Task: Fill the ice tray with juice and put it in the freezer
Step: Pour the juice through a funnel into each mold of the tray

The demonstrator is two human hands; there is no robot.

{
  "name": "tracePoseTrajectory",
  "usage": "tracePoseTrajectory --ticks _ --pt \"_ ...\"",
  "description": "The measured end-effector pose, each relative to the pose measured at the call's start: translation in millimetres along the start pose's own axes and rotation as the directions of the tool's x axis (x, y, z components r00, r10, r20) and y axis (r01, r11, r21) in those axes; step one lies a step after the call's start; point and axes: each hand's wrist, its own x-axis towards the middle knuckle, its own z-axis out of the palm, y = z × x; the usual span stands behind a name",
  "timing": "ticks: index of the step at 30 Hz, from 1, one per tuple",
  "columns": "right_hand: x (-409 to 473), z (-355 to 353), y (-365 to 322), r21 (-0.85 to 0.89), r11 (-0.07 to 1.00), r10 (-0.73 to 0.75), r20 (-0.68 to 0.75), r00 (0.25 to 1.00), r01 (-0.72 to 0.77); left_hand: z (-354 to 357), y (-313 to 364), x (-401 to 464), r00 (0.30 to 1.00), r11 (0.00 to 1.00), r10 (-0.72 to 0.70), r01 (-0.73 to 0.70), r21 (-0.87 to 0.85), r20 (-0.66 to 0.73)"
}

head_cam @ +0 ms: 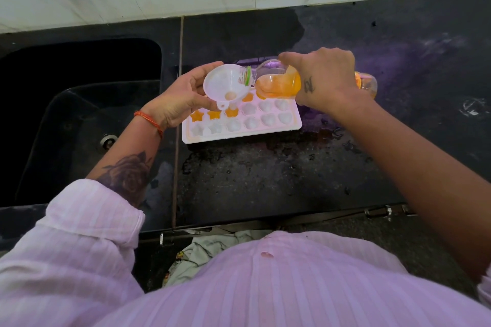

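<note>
Four cells seemingly hold juice in one ice tray (289,126); one funnel (225,85).

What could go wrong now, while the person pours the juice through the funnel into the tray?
1. The left hand holds the funnel tilted, its spout above the ice tray rather than seated in a cavity, so juice may land between cavities.
2. The right hand has the bottle nearly horizontal; juice may surge and overflow the small funnel.
3. The counter near the tray already looks wet, so the tray might slide.
</note>
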Motion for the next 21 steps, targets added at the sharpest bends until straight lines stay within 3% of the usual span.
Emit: tracePoseTrajectory --ticks 21 --pt "3.8 1.8 -2.0 -0.04 0.998 -0.038 -0.007 0.999 0.037 0.6 0.9 -5.3 1.0 1.0 -0.003 0.003 0.013 -0.004"
